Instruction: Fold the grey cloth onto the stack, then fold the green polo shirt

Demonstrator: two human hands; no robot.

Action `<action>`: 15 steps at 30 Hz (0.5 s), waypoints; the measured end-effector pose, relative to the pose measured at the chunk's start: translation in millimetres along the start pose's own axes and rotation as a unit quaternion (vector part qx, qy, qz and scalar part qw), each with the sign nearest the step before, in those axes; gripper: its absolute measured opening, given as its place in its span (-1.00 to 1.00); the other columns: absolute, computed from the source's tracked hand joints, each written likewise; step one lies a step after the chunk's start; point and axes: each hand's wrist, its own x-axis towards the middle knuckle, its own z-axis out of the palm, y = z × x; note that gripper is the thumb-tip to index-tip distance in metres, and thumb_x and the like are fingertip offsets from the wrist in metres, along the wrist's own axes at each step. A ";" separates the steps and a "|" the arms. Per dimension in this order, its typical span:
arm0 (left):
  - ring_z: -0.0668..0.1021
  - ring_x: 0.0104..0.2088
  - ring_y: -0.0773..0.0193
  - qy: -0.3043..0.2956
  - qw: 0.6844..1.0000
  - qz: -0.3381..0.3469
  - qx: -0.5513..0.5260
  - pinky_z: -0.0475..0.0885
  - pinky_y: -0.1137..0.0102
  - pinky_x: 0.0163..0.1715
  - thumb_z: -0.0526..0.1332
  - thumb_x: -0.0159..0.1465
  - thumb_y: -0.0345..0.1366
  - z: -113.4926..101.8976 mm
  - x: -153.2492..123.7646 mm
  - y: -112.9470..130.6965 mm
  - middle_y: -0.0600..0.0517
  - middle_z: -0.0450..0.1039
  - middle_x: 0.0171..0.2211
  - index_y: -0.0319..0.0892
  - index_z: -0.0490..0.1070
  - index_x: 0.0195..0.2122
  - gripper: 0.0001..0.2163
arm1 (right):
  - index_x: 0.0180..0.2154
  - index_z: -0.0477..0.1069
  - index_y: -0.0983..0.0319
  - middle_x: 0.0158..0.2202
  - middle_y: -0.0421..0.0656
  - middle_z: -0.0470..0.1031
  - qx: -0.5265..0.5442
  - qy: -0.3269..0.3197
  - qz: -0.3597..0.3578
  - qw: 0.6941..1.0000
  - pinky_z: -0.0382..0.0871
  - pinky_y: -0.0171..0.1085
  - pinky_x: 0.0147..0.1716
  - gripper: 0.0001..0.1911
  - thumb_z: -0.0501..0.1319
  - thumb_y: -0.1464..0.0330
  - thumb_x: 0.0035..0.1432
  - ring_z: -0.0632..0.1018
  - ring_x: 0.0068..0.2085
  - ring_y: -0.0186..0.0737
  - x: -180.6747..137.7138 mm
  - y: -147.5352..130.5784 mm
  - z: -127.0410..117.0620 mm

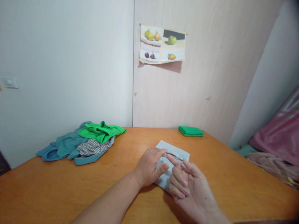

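Cloth rectangle (164,180), pale grey, folded, front-centre on the orange wooden table (112,174); resting a loosely spread left hand (148,166) on it, setting a half-curled right hand (189,185) at its parted fold, can't tell if pinching; beyond table, painted-fruit paper sheet (162,45).

The middle of the gray cloth (164,179) is covered by the left hand (149,166) and right hand (190,185), and whether its fold is pinched by the right fingertips cannot be made out. Both forearms are cut off by the bottom edge, as is the near part of the surface (58,186). The striped cloth (93,146) is partly hidden under the bright green cloth (102,132). The pink cloth (277,127) is blurred and cropped at the right; a dark thing (4,165) is cropped at the left, its nature unclear.
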 end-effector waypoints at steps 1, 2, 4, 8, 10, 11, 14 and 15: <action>0.49 0.01 0.08 0.017 1.000 0.000 -0.011 0.32 0.18 0.05 -0.13 0.42 0.11 -0.1 -0.6 1.3 -0.15 0.49 0.01 -0.20 0.30 0.17 -0.45 | -0.09 0.47 0.30 -0.68 -0.37 0.17 -0.007 -0.005 0.018 1.000 -0.07 -0.37 -0.68 -0.62 0.07 0.16 0.32 -0.01 -0.69 -0.46 2.5 6.9 -0.6; 0.50 -0.04 0.10 0.030 0.999 -0.005 -0.019 0.34 0.21 0.01 -0.14 0.43 0.09 -0.3 -0.9 2.6 -0.14 0.50 -0.06 -0.20 0.33 0.13 -0.47 | -0.16 0.48 0.28 -0.69 -0.36 0.18 -0.014 -0.011 0.039 0.999 -0.09 -0.38 -0.70 -0.64 0.08 0.15 0.31 -0.01 -0.70 -0.47 4.7 14.2 -1.1; 0.52 -0.22 0.17 0.041 0.999 -0.026 -0.018 0.37 0.29 -0.14 -0.15 0.45 0.00 -1.1 -0.9 4.8 -0.06 0.51 -0.28 -0.18 0.42 -0.13 -0.55 | -0.19 0.47 0.24 -0.73 -0.37 0.18 -0.037 -0.022 0.074 0.996 -0.13 -0.40 -0.73 -0.72 0.10 0.19 0.30 -0.03 -0.73 -0.47 7.9 27.7 -0.6; 0.37 -0.48 0.29 0.038 0.996 -0.084 -0.011 0.26 0.39 -0.40 -0.14 0.46 -0.10 -3.7 -0.6 5.5 0.08 0.27 -0.56 -0.11 0.20 -0.52 -0.58 | 0.03 0.36 0.16 -0.78 -0.44 0.18 -0.111 -0.027 0.069 0.991 -0.15 -0.45 -0.76 -0.71 0.14 0.28 0.28 -0.08 -0.77 -0.47 9.8 40.1 5.4; 0.33 -0.50 0.31 0.041 0.993 -0.105 -0.032 0.22 0.40 -0.44 -0.13 0.46 -0.10 -5.3 -0.7 4.8 0.10 0.22 -0.57 -0.11 0.15 -0.54 -0.58 | 0.11 0.30 0.18 -0.79 -0.45 0.18 -0.162 -0.024 0.064 0.984 -0.13 -0.46 -0.78 -0.61 0.16 0.27 0.26 -0.07 -0.78 -0.46 9.7 40.4 8.6; 0.32 -0.50 0.31 0.042 0.992 -0.111 -0.042 0.21 0.40 -0.44 -0.13 0.46 -0.10 -6.2 -0.7 4.6 0.10 0.21 -0.57 -0.11 0.14 -0.55 -0.58 | 0.15 0.26 0.19 -0.80 -0.46 0.19 -0.187 -0.020 0.062 0.980 -0.11 -0.47 -0.79 -0.55 0.17 0.26 0.25 -0.06 -0.79 -0.45 9.7 40.2 9.8; 0.30 -0.51 0.32 0.048 0.990 -0.118 -0.066 0.19 0.41 -0.46 -0.11 0.45 -0.11 -8.4 -0.4 4.9 0.10 0.20 -0.57 -0.12 0.13 -0.57 -0.57 | 0.25 0.15 0.23 -0.81 -0.46 0.21 -0.243 -0.017 0.064 0.968 -0.05 -0.47 -0.80 -0.38 0.19 0.21 0.21 -0.02 -0.81 -0.44 10.1 40.9 12.1; 0.30 -0.51 0.33 0.052 0.989 -0.120 -0.073 0.19 0.41 -0.46 -0.11 0.45 -0.11 -8.9 -0.3 5.3 0.10 0.20 -0.58 -0.12 0.13 -0.57 -0.57 | 0.27 0.13 0.24 -0.81 -0.46 0.22 -0.256 -0.017 0.066 0.964 -0.03 -0.47 -0.80 -0.33 0.20 0.18 0.18 0.00 -0.81 -0.44 10.3 41.5 12.6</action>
